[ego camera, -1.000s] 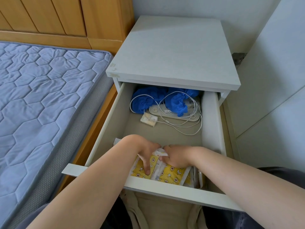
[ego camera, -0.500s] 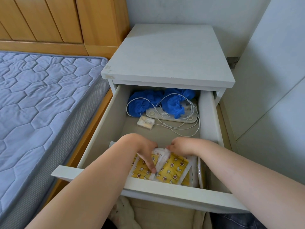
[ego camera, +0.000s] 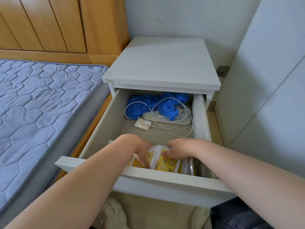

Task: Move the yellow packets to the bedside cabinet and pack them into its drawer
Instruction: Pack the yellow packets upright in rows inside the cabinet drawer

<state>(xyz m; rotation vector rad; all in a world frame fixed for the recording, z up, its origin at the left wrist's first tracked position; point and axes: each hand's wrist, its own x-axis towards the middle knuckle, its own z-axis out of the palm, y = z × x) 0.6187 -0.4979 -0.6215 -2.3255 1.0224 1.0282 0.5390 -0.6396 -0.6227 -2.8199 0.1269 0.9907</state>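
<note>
The white bedside cabinet stands with its drawer pulled out. Yellow packets with star and moon prints and white edges lie at the drawer's front, partly hidden by its front panel. My left hand reaches in from the left, fingers pointing down onto the packets. My right hand lies on top of them from the right, fingers spread flat and pressing. Neither hand has a packet lifted.
At the drawer's back lie crumpled blue gloves, a white cable, a white power strip and a small packet. A blue quilted mattress is to the left, a white wardrobe panel to the right.
The camera has pulled back and tilted up slightly. My right hand has shifted from the packets' back edge onto their top; the left fingers stay on the left packet.
</note>
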